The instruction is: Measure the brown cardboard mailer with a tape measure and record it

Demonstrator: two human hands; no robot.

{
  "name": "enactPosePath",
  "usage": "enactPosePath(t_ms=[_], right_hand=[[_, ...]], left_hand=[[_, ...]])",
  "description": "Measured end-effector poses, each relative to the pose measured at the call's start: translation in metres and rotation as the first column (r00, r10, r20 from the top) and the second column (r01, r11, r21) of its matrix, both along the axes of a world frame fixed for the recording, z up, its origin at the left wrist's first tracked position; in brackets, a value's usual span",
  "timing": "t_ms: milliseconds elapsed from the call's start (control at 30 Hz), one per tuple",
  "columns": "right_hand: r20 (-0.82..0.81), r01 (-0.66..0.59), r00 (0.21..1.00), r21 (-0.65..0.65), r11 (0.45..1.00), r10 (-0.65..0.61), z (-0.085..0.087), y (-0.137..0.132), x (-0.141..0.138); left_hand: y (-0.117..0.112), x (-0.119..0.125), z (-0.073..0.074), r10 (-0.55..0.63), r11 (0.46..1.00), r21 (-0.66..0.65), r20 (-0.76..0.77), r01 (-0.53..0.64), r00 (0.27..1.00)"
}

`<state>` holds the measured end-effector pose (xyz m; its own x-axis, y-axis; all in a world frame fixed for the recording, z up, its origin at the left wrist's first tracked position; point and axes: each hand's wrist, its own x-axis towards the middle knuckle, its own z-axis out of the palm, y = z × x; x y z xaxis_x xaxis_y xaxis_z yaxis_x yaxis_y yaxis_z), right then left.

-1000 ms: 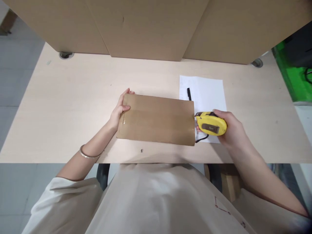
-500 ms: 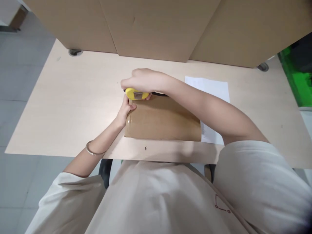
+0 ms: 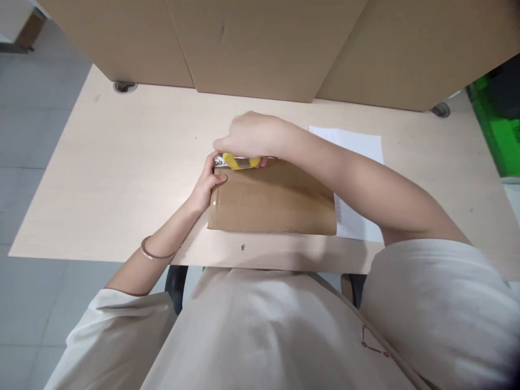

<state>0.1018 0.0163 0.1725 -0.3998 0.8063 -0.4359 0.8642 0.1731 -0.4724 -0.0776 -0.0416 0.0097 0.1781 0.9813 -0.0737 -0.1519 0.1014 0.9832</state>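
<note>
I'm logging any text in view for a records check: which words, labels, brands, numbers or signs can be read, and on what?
None reads with certainty.
White paper: small print by the box, too small to read.
Yellow tape measure: marks on its silvery end, too blurred.
Tabletop: small dark mark, perhaps a "3"; I cannot tell.
Shirt: reddish lines and circles, no legible letters.

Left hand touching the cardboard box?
Touching. In the head view, the left hand has its thumb on top of the cardboard box, at its left end.
</note>
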Motion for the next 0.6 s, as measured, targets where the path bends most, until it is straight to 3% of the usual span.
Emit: enactPosePath(t_ms=[100, 200, 300, 433, 600], right_hand=[[0.061, 0.084, 0.995, 0.003, 0.996, -0.084, -0.002, -0.003, 0.024], [0.002, 0.030, 1.000, 0.054, 0.998, -0.030, -0.005, -0.005, 0.031], [-0.003, 0.019, 1.000, 0.052, 0.998, -0.019, -0.006, -0.005, 0.028], [0.021, 0.095, 0.995, 0.001, 0.995, -0.095, -0.002, -0.008, 0.038], [-0.046, 0.267, 0.963, 0.057, 0.962, -0.265, 0.002, -0.024, 0.110]], left_hand=[[0.001, 0.000, 0.005, -0.016, 1.000, -0.011, 0.007, 0.017, 1.000], [0.001, 0.006, 0.011, 0.043, 0.999, -0.010, 0.015, -0.043, 0.999], [0.002, 0.007, 0.014, 0.096, 0.995, 0.039, -0.130, -0.092, 0.987], [0.002, 0.002, 0.015, 0.079, 0.996, 0.069, -0.230, -0.064, 0.970], [0.002, -0.002, 0.016, 0.090, 0.995, 0.070, -0.288, -0.073, 0.953]])
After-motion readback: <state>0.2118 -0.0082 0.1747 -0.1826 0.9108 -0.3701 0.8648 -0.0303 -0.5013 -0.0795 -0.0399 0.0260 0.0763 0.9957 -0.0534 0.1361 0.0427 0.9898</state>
